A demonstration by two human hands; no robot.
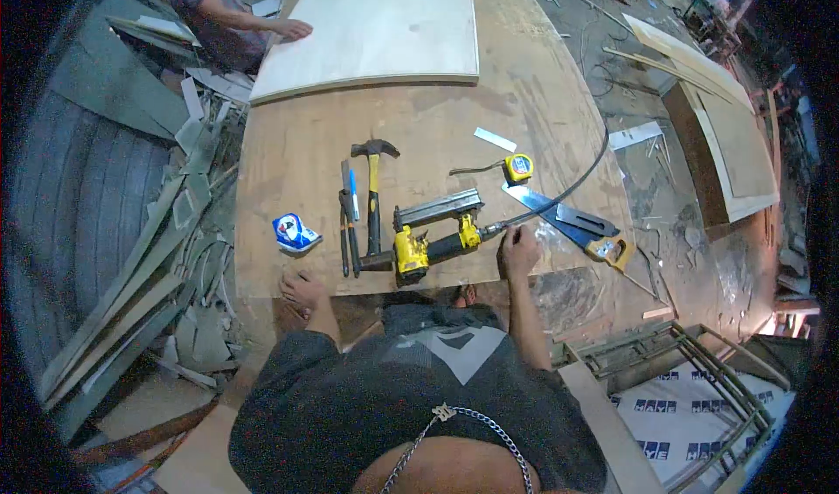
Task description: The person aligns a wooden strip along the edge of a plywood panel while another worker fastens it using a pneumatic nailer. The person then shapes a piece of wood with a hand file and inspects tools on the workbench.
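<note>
My left hand rests at the near edge of the wooden table, fingers spread, holding nothing. Close above it lies a blue and white packet. My right hand lies on the table with its fingers curled, beside the hose end of a yellow and black nail gun; I see nothing in it. The nail gun lies on its side between my hands. Left of it are a claw hammer, pincers and a blue pen. A hand saw lies right of my right hand.
A yellow tape measure and a white strip lie farther back. An air hose curves off the right side. Another person's hand touches a large pale panel. Wood scraps fill the left floor; a wooden box stands right.
</note>
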